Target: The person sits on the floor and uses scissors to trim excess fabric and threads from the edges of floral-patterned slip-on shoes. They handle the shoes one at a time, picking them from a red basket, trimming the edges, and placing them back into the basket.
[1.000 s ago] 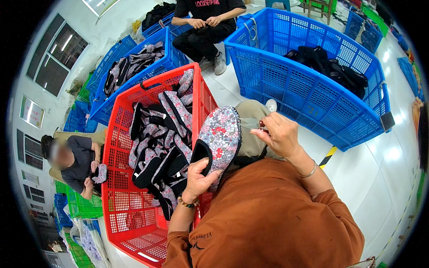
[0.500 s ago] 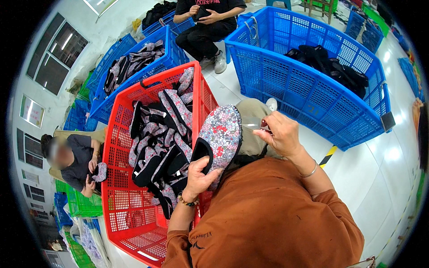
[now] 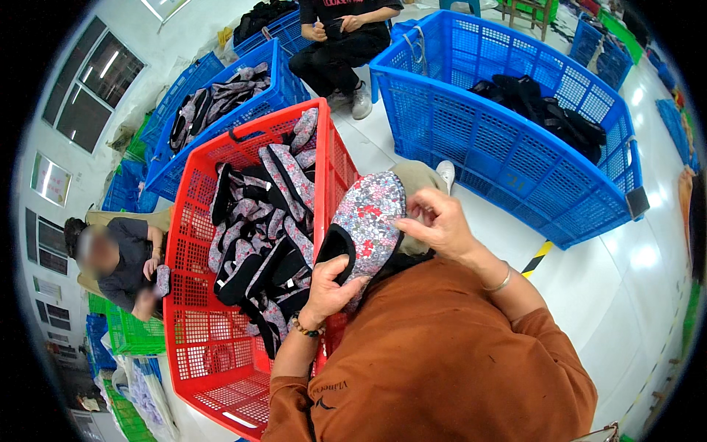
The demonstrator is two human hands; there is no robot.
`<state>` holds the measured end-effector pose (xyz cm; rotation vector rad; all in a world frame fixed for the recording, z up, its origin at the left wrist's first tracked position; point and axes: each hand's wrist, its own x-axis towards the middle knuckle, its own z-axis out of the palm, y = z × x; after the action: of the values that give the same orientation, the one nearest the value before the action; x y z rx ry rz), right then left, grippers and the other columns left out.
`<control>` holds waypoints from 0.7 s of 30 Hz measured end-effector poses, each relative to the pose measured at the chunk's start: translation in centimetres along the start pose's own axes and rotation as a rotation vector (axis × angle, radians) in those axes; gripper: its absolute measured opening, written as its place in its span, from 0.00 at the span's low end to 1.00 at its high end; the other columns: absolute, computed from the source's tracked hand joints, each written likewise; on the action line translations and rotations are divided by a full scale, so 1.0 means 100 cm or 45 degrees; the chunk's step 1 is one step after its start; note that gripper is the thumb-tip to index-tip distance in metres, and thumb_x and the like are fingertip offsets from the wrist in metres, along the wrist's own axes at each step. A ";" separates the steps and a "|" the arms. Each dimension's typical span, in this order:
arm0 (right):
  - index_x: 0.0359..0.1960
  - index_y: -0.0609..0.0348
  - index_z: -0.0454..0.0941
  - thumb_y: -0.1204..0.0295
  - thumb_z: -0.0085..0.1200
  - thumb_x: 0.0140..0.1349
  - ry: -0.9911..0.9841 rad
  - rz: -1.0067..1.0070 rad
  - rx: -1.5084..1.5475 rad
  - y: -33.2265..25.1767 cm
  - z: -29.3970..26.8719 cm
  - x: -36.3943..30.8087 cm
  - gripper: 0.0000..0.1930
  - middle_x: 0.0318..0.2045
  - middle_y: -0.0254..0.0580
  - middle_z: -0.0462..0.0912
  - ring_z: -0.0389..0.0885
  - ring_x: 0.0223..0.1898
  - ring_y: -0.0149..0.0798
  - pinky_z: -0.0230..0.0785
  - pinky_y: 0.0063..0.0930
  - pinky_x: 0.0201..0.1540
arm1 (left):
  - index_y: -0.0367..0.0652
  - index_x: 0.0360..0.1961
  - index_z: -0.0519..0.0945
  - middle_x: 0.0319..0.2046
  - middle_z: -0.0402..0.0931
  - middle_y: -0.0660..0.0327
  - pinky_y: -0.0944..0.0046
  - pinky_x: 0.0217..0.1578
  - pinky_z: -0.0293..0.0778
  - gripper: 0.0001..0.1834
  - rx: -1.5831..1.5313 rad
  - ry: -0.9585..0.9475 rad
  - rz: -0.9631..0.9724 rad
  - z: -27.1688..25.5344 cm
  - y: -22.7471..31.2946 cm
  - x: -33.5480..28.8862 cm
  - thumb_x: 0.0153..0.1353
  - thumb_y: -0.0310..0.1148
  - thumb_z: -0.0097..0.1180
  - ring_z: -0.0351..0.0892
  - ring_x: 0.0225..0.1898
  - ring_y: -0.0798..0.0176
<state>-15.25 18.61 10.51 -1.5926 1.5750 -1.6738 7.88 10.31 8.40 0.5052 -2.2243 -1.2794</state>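
Note:
A floral fabric slipper [image 3: 372,214] with a black lining is held up in front of my lap. My left hand [image 3: 329,289] grips it by the heel end, thumb at the black-lined opening. At the toe's right edge is my right hand [image 3: 436,223], thumb against the rim and fingers curled. Whatever those fingers hold, if anything, is hidden. Beside my left arm stands a red crate [image 3: 193,295] holding a heap of similar slippers [image 3: 276,236].
A large blue crate [image 3: 471,125] with black slippers stands at the right. Behind the red crate is another blue crate [image 3: 283,81] of floral slippers. One person [image 3: 121,254] sits at the left with a slipper; another [image 3: 335,44] sits ahead.
My right hand has moved left and in to the slipper's toe edge; the small, partly clear item seen at its fingers no longer shows. The slipper has turned slightly toward that hand.

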 end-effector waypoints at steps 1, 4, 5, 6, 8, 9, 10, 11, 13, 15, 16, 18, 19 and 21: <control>0.27 0.63 0.73 0.70 0.59 0.57 0.032 0.013 0.028 0.005 0.000 -0.001 0.09 0.20 0.33 0.68 0.63 0.22 0.24 0.57 0.20 0.24 | 0.34 0.32 0.79 0.27 0.78 0.64 0.72 0.30 0.70 0.08 0.009 -0.009 0.007 0.001 -0.001 0.000 0.48 0.22 0.61 0.74 0.28 0.75; 0.27 0.64 0.72 0.71 0.58 0.58 0.260 0.117 0.111 0.025 -0.007 0.003 0.09 0.20 0.31 0.68 0.63 0.22 0.24 0.57 0.20 0.24 | 0.34 0.32 0.79 0.27 0.79 0.63 0.72 0.31 0.70 0.09 0.052 0.011 0.001 -0.001 -0.002 0.000 0.48 0.23 0.61 0.75 0.28 0.74; 0.30 0.62 0.75 0.72 0.57 0.59 0.346 0.178 0.244 0.042 -0.017 0.008 0.07 0.23 0.31 0.72 0.65 0.23 0.25 0.59 0.22 0.24 | 0.34 0.31 0.79 0.26 0.79 0.62 0.71 0.30 0.70 0.08 0.103 0.022 0.040 -0.002 -0.001 0.000 0.47 0.23 0.61 0.75 0.27 0.72; 0.34 0.62 0.75 0.71 0.57 0.58 0.414 0.123 -0.034 0.037 -0.027 0.017 0.07 0.27 0.31 0.74 0.68 0.25 0.25 0.62 0.22 0.27 | 0.34 0.30 0.78 0.25 0.78 0.61 0.70 0.29 0.70 0.08 0.152 0.034 0.077 -0.002 0.000 0.000 0.47 0.23 0.61 0.75 0.25 0.70; 0.40 0.62 0.75 0.72 0.56 0.58 0.419 0.095 -0.086 0.032 -0.033 0.021 0.10 0.34 0.34 0.77 0.70 0.27 0.25 0.65 0.21 0.30 | 0.35 0.28 0.77 0.22 0.75 0.59 0.67 0.25 0.68 0.07 0.279 0.015 0.178 -0.003 0.001 0.001 0.46 0.23 0.60 0.74 0.22 0.63; 0.42 0.63 0.75 0.73 0.55 0.58 0.353 0.126 0.139 0.031 -0.031 0.021 0.11 0.37 0.37 0.79 0.70 0.27 0.24 0.64 0.19 0.30 | 0.35 0.26 0.75 0.20 0.72 0.58 0.65 0.24 0.67 0.06 0.356 -0.014 0.239 -0.002 0.001 0.003 0.45 0.22 0.59 0.72 0.21 0.59; 0.44 0.63 0.75 0.74 0.53 0.57 0.284 0.158 0.363 0.028 -0.029 0.021 0.13 0.40 0.39 0.80 0.70 0.27 0.23 0.64 0.18 0.30 | 0.36 0.24 0.74 0.18 0.69 0.57 0.62 0.22 0.66 0.06 0.434 -0.042 0.299 -0.002 0.001 0.005 0.44 0.21 0.58 0.71 0.20 0.54; 0.48 0.65 0.73 0.72 0.57 0.54 0.019 0.435 0.533 0.022 -0.035 0.019 0.19 0.40 0.41 0.79 0.75 0.35 0.26 0.68 0.20 0.40 | 0.38 0.26 0.75 0.19 0.69 0.57 0.61 0.22 0.66 0.06 0.591 -0.078 0.369 0.000 0.001 0.006 0.44 0.22 0.57 0.71 0.20 0.54; 0.49 0.66 0.73 0.69 0.60 0.52 -0.361 0.316 0.413 0.012 -0.030 0.016 0.22 0.39 0.40 0.79 0.76 0.38 0.28 0.68 0.23 0.45 | 0.42 0.28 0.77 0.21 0.70 0.58 0.58 0.22 0.68 0.07 0.905 -0.160 0.506 0.004 0.002 0.008 0.44 0.23 0.55 0.73 0.21 0.54; 0.44 0.66 0.76 0.65 0.65 0.49 -0.444 0.175 0.267 0.010 -0.025 0.014 0.23 0.35 0.38 0.81 0.77 0.35 0.28 0.69 0.23 0.42 | 0.43 0.32 0.79 0.24 0.73 0.58 0.59 0.24 0.70 0.10 0.981 -0.100 0.572 -0.001 0.002 0.012 0.45 0.25 0.53 0.75 0.23 0.55; 0.44 0.66 0.76 0.67 0.66 0.48 -0.436 0.127 0.223 0.011 -0.024 0.010 0.23 0.35 0.39 0.81 0.77 0.36 0.29 0.70 0.23 0.43 | 0.42 0.32 0.79 0.25 0.74 0.58 0.59 0.25 0.71 0.10 0.991 -0.038 0.569 -0.004 0.001 0.014 0.45 0.25 0.54 0.75 0.24 0.55; 0.43 0.66 0.76 0.69 0.67 0.47 -0.384 0.018 0.201 0.018 -0.019 0.003 0.22 0.36 0.41 0.81 0.78 0.36 0.29 0.70 0.22 0.41 | 0.39 0.34 0.79 0.31 0.78 0.55 0.61 0.29 0.73 0.11 0.806 0.047 0.373 -0.011 0.000 0.010 0.46 0.24 0.56 0.78 0.29 0.55; 0.43 0.65 0.76 0.69 0.68 0.47 -0.338 -0.042 0.222 0.024 -0.014 -0.002 0.22 0.35 0.40 0.81 0.78 0.35 0.29 0.69 0.22 0.39 | 0.36 0.36 0.78 0.34 0.78 0.53 0.63 0.31 0.73 0.12 0.502 0.040 0.146 -0.014 0.005 0.008 0.48 0.25 0.59 0.79 0.34 0.58; 0.43 0.65 0.76 0.70 0.68 0.46 -0.266 -0.168 0.240 0.031 -0.003 -0.007 0.23 0.35 0.41 0.81 0.78 0.33 0.30 0.69 0.22 0.37 | 0.35 0.38 0.77 0.35 0.78 0.56 0.65 0.36 0.73 0.13 -0.002 0.183 0.171 -0.010 0.001 0.012 0.50 0.26 0.60 0.78 0.37 0.64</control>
<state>-16.60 18.33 7.57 -1.7391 1.1981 -1.6074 7.54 9.01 9.24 0.4258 -2.1002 -1.1398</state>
